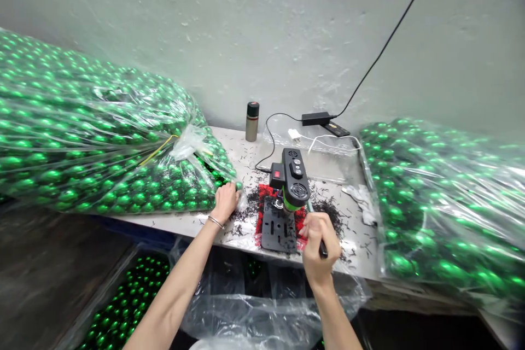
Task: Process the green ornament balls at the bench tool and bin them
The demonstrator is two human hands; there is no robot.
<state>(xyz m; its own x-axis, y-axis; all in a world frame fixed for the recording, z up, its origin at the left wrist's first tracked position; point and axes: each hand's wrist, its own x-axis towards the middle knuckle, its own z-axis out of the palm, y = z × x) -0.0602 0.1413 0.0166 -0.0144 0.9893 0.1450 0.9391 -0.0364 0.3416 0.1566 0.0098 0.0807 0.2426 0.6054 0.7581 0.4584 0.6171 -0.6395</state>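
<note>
Single head-worn cam at the wearer's side of the white-topped table (229, 136), aimed forward and down, bare forearms (180, 284) entering from the bottom edge. Close range: black-and-green tabletop device with a red switch (296, 180) sits just right of and below frame centre, rough grey-green wall (246, 22) fills the top behind it. Wide field, with large clear plastic bags of shiny green balls (61, 147) cropped at the left and right edges.

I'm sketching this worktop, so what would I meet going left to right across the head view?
Left bag of green balls, dark-capped bottle, black device with a red switch, right hand, crumpled white cloth, right bag of green balls.
</note>
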